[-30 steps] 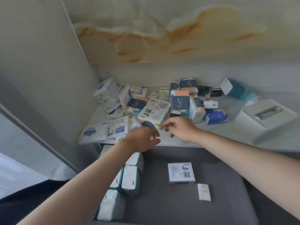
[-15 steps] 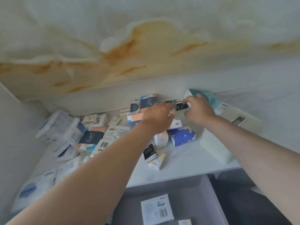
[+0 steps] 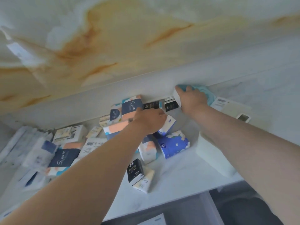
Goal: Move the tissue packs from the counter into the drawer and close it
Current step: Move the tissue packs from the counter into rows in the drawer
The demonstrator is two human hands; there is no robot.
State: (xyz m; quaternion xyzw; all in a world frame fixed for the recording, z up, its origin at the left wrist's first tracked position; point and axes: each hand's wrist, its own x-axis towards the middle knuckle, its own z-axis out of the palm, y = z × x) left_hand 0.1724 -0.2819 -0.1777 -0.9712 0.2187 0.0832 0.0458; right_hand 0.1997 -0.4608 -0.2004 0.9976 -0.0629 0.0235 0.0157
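Many tissue packs lie on the white counter [image 3: 175, 189]. A teal tissue pack [image 3: 204, 91] stands against the back wall, and my right hand [image 3: 191, 101] grips it, fingers over its top and thumb on its white end. My left hand [image 3: 151, 121] is curled over a small white and blue pack [image 3: 169, 125] in the middle of the pile. A blue flowered pack [image 3: 173, 146] and a black "Face" pack [image 3: 135, 170] lie nearer the front. Navy and peach packs [image 3: 131, 106] sit behind my left hand. The open grey drawer [image 3: 186, 207] shows at the bottom edge.
A white box [image 3: 212, 155] stands on the counter at the right, under my right forearm, with a white lid [image 3: 233, 109] behind it. More packs are heaped at the left [image 3: 40, 151]. A marbled wall rises behind the counter. A white pack [image 3: 154, 221] lies in the drawer.
The view has tilted up, so the drawer has nearly left the frame. Both hands moved from the counter's front edge to the back; my right hand went from the small black packs onto the teal pack.
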